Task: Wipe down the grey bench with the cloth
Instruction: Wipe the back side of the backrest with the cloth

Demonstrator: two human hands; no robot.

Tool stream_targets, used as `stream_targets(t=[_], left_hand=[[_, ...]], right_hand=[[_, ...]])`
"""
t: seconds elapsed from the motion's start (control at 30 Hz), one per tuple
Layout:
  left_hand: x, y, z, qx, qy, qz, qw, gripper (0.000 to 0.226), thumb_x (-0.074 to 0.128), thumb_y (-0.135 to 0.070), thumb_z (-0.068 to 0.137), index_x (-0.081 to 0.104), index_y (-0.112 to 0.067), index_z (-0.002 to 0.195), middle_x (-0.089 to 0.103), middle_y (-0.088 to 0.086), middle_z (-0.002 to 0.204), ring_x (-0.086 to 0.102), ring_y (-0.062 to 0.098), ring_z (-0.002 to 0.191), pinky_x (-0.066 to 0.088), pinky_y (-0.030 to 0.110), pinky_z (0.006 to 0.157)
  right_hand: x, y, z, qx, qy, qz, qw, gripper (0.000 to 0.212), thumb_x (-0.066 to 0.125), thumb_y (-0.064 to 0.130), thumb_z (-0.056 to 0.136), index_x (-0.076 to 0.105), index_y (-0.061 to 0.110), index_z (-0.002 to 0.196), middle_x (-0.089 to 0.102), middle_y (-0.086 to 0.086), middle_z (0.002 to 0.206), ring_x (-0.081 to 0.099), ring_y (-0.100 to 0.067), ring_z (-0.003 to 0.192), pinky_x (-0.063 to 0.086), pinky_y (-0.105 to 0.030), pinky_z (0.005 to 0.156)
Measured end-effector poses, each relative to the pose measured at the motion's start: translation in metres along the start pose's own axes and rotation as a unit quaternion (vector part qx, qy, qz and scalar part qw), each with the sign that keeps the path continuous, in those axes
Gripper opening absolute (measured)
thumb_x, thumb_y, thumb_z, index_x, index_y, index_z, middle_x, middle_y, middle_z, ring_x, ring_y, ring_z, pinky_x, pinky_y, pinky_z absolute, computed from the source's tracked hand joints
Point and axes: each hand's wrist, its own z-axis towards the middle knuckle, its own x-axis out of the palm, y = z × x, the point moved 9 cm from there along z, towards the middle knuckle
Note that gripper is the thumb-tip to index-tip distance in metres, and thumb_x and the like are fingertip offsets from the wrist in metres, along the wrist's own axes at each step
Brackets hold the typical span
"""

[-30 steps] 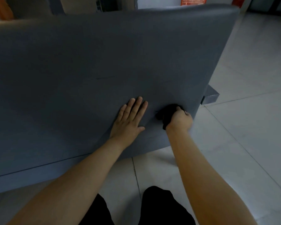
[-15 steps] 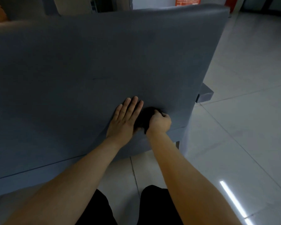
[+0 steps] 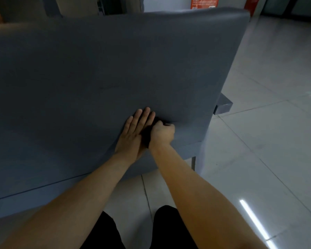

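My right hand (image 3: 162, 134) is fisted round the dark cloth (image 3: 147, 136), pressed on the grey bench (image 3: 97, 69) near its front edge. My left hand (image 3: 133, 135) lies flat beside it, fingers straight, holding nothing. Risk — the bunched cloth snags that hand and skips patches.

I can make out only a dark sliver of the cloth (image 3: 147, 134); the rest is buried in the right hand (image 3: 163, 134) and covers the left hand (image 3: 132, 139) at its thumb. The grey bench (image 3: 97, 69) runs off the left edge. The red sign (image 3: 204, 2) (cropped at the top) carries print too small to read.
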Motion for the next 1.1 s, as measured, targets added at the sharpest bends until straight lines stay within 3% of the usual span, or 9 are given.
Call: stream_targets(t=[0.17,0.33,0.43,0.53,0.6,0.7,0.87,0.97,1.1], left_hand=[[-0.002,-0.001,0.001,0.005,0.013,-0.015,1.0,0.109,0.07,-0.048,0.089,-0.006,-0.019,0.162,-0.022,0.001,0.167,-0.022,0.02,0.153,-0.019,0.036,0.122],[-0.002,-0.002,0.001,0.005,0.013,-0.016,1.0,0.114,0.072,-0.048,0.086,-0.009,-0.019,0.162,-0.024,0.001,0.167,-0.024,0.021,0.153,-0.021,0.037,0.121],[-0.002,-0.003,0.002,0.011,-0.002,-0.012,1.0,0.104,0.066,-0.043,0.091,-0.006,-0.018,0.162,-0.024,0.001,0.167,-0.022,0.022,0.153,-0.019,0.037,0.122],[0.001,0.001,0.0,0.003,-0.002,0.006,1.0,0.095,0.051,-0.044,0.098,-0.016,-0.019,0.16,-0.032,0.0,0.164,-0.029,0.02,0.151,-0.022,0.037,0.121],[0.005,0.004,0.0,-0.004,0.007,0.02,1.0,0.096,0.048,-0.047,0.1,-0.024,-0.018,0.157,-0.036,0.0,0.162,-0.032,0.02,0.149,-0.025,0.037,0.119],[0.001,0.005,0.001,0.0,-0.004,0.014,1.0,0.1,0.057,-0.045,0.096,-0.015,-0.017,0.16,-0.026,0.002,0.166,-0.024,0.021,0.153,-0.019,0.038,0.122],[-0.002,-0.003,-0.001,0.014,0.023,-0.017,0.999,0.111,0.071,-0.048,0.087,-0.005,-0.017,0.162,-0.021,0.002,0.168,-0.02,0.022,0.154,-0.016,0.037,0.123],[-0.005,-0.001,0.002,0.001,0.017,-0.019,1.0,0.119,0.076,-0.05,0.082,-0.005,-0.017,0.162,-0.021,0.002,0.167,-0.02,0.022,0.154,-0.018,0.036,0.123],[-0.004,-0.003,-0.001,0.017,0.007,-0.016,1.0,0.106,0.068,-0.044,0.09,-0.003,-0.015,0.162,-0.02,0.002,0.168,-0.018,0.022,0.154,-0.014,0.038,0.124]], right_hand=[[-0.042,0.012,0.036,0.0,-0.068,0.104,0.992,0.031,0.049,0.014,0.095,0.053,0.006,0.125,0.063,-0.018,0.124,0.064,-0.036,0.105,0.057,-0.049,0.092],[-0.049,0.029,0.048,0.019,-0.081,0.11,0.99,0.048,0.042,0.016,0.105,0.033,0.005,0.151,0.051,-0.018,0.145,0.058,-0.04,0.122,0.043,-0.037,0.083],[-0.029,0.026,0.018,0.027,-0.084,0.07,0.994,0.045,0.029,0.034,0.108,0.046,0.015,0.146,0.059,-0.012,0.129,0.059,-0.032,0.1,0.039,-0.035,0.08],[0.01,0.011,-0.006,0.017,-0.001,0.096,0.995,0.042,0.038,0.028,0.105,0.04,0.019,0.146,0.057,-0.01,0.136,0.062,-0.035,0.111,0.046,-0.034,0.073],[0.016,0.002,-0.012,0.033,0.001,0.077,0.996,0.039,0.033,0.035,0.098,0.041,0.017,0.132,0.061,-0.012,0.114,0.06,-0.029,0.095,0.046,-0.039,0.077],[0.009,0.003,-0.006,0.038,0.009,0.008,0.999,0.01,0.036,0.019,0.103,0.034,0.018,0.113,0.049,-0.005,0.09,0.056,-0.028,0.09,0.049,-0.042,0.083],[-0.049,0.024,0.033,-0.029,-0.069,0.062,0.995,0.018,0.045,0.013,0.103,0.046,0.009,0.12,0.058,-0.012,0.118,0.059,-0.029,0.102,0.053,-0.042,0.095],[-0.067,0.041,0.055,-0.023,-0.087,0.133,0.987,0.017,0.042,0.018,0.106,0.04,0.022,0.123,0.053,-0.008,0.132,0.055,-0.027,0.102,0.051,-0.041,0.092],[-0.031,0.028,0.017,-0.018,-0.073,0.039,0.996,0.022,0.036,0.021,0.108,0.038,0.01,0.127,0.056,-0.019,0.123,0.056,-0.032,0.097,0.044,-0.038,0.082]])
